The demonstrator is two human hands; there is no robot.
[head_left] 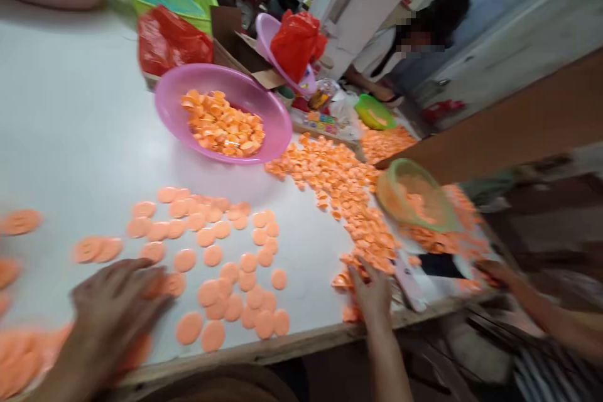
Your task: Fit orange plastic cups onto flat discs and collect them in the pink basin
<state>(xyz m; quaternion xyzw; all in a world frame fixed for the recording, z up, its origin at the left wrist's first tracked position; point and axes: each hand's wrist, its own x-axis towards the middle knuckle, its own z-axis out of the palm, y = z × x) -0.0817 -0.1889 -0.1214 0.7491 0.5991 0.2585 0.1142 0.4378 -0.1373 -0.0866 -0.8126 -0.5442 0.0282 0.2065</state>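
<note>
Many round orange plastic-looking discs (212, 255) seem light; I favour rims. Left hand (113, 298), right hand (375, 296): grip I cannot tell.

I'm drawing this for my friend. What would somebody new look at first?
Probably the bright pink bowl on the white table, with curved orange pieces inside. Next, maybe the long orange heap stretching from beside the bowl to the right hand. Flat orange discs lying between the right hand and the left hand might catch the eye too.
</note>
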